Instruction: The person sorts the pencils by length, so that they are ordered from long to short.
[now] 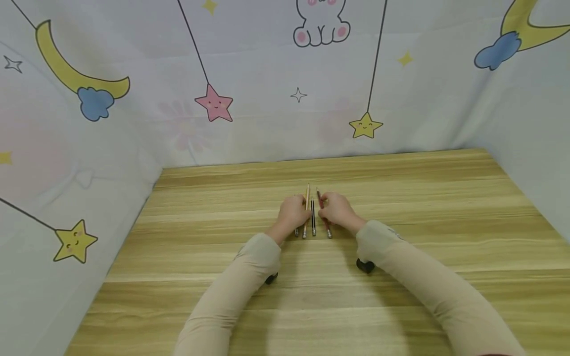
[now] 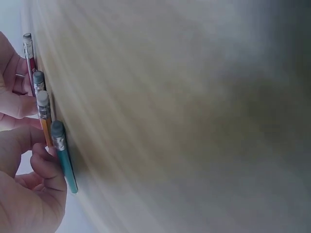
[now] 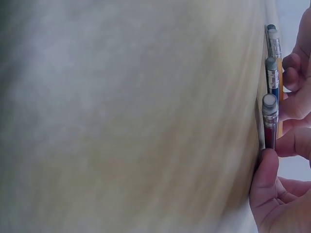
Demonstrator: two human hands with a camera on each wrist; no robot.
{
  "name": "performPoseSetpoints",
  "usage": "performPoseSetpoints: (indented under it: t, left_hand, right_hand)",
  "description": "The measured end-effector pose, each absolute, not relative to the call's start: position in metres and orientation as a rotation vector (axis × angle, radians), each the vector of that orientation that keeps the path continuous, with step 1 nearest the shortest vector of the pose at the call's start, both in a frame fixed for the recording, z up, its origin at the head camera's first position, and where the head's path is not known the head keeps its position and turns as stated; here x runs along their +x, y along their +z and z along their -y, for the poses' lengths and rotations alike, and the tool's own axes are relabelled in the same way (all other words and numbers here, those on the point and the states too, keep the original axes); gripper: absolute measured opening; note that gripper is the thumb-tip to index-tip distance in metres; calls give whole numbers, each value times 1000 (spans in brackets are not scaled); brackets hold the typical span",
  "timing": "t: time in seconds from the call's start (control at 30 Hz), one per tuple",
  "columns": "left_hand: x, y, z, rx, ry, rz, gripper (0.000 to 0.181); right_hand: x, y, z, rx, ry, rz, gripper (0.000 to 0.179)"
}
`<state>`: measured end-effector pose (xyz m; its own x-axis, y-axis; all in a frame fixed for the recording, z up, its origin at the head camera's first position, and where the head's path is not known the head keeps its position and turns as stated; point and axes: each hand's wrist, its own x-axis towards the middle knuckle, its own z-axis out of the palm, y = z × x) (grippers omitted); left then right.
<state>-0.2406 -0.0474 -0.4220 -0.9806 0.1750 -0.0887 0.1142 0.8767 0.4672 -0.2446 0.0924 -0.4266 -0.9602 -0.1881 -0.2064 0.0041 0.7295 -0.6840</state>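
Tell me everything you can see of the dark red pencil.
The dark red pencil has a slender shaft, a silvery, metal-looking ferrule and a pale eraser. It is the rightmost pencil in the head view, eraser end nearest, far tip slanting left. The right hand holds it with thumb and fingers; whether it rests flat on the table is unclear.

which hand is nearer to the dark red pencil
Right. The right hand pinches the dark red pencil; the left hand is apart from it, farther left, at the yellow pencil.
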Motion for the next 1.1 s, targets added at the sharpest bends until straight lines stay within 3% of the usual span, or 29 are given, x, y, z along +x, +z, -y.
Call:
performPoseSetpoints:
  t: [0.27,1.1]
  left_hand:
    - [-238,-417,48,221,815,-2914,31]
    - [-210,-413,15,179,1307,-2528,15]
  right_hand:
    - [-245,-429,-98,-122,-1160,-2639,43]
    - [-226,-407,-153,-145,-1300,-2629,45]
